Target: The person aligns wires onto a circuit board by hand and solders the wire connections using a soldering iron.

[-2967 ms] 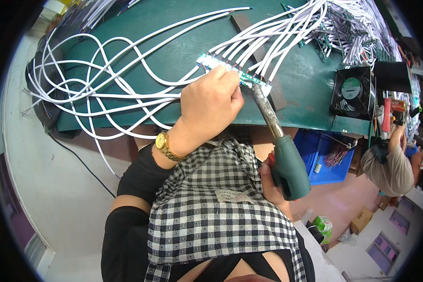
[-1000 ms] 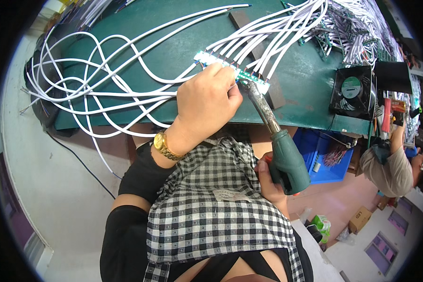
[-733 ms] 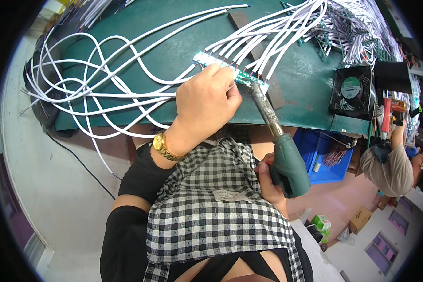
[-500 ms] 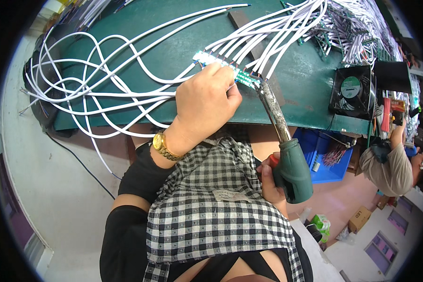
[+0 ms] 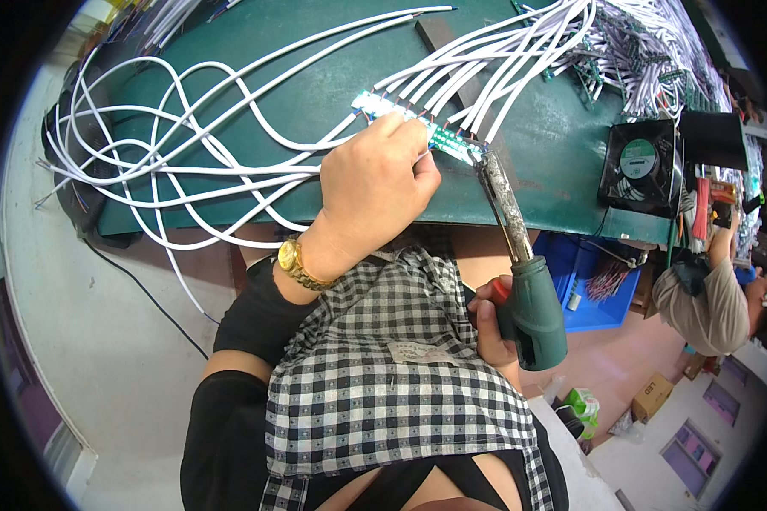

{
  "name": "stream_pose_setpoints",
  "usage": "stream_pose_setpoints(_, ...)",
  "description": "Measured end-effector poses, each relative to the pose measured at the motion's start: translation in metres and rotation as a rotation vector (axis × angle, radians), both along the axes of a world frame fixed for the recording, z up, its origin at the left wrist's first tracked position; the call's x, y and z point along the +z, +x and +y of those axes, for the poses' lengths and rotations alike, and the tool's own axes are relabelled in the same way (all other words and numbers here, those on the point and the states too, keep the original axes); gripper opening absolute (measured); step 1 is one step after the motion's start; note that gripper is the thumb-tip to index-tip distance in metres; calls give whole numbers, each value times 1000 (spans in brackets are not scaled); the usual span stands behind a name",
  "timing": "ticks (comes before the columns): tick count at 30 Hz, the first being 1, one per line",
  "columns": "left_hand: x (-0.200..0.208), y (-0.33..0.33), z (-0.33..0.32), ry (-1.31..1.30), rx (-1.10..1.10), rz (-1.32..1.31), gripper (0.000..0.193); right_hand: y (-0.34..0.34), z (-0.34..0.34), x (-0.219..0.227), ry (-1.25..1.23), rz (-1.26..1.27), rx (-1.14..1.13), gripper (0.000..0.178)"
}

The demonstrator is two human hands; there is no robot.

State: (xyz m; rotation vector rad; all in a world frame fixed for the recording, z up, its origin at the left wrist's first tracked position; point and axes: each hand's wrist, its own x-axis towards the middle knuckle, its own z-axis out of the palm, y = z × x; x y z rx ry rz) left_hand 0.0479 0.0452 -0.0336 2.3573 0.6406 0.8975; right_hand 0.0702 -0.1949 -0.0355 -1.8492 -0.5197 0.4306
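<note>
Green tabletop (image 5: 567, 183): near edge ran just in front of the hands; open stretch lay between the soldering tool (image 5: 539, 298) and the black fan (image 5: 643, 162) at right. White cables (image 5: 230, 173) crowded the left side. Left hand (image 5: 379, 175): fingers bent down onto the circuit board strip (image 5: 452, 143), exact pinch hidden. Strip extended left and right beyond those fingertips. Right hand (image 5: 493, 328) clenched the tool's handle; tip at strip's right end, contact unclear.
</note>
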Motion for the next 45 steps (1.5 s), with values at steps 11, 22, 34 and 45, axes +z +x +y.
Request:
stream_pose_setpoints(11,1,-1,-1,-2,-3,-1,15,3,3,0,-12,-44,9,21)
stream_pose_setpoints(22,-1,-3,0,-15,-33,8,10,7,5,10,-151,-231,71,17)
stream_pose_setpoints(34,-1,-3,-1,-37,-2,-8,13,7,12,22,-168,-384,72,19)
stream_pose_setpoints(45,-1,-3,-1,-34,-7,-9,13,3,3,22,-186,-194,-19,20)
